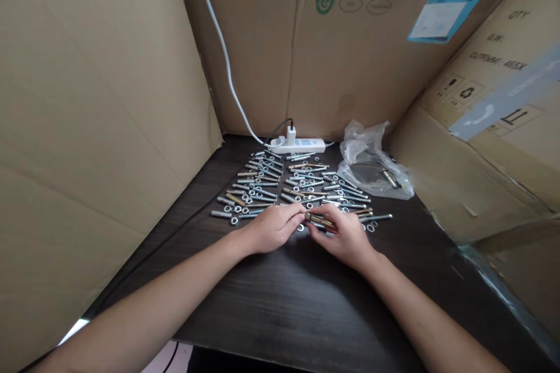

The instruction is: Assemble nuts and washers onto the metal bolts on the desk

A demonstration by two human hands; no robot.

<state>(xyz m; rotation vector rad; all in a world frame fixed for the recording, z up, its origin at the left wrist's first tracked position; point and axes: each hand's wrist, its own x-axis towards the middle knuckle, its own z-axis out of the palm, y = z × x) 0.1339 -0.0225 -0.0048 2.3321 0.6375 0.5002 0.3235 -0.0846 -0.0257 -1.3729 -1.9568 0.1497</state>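
Your dark wood-grain tabletop (280, 303) stretches from your wrists to its near edge, giving your forearms open room, while three brown cardboard panels, left (100, 99), rear (258, 29) and right (499, 99), bound the other sides. Your right hand (343, 236) grasps one slim brass-coloured metal bolt (321, 221) just before the rows; your left hand (277, 227) pinches its left end. Beyond lie three columns of silver and brass-coloured metal fasteners (380, 218), too small and crowded to count, one white plastic power strip (301, 150) and one clear plastic bag (371, 183).
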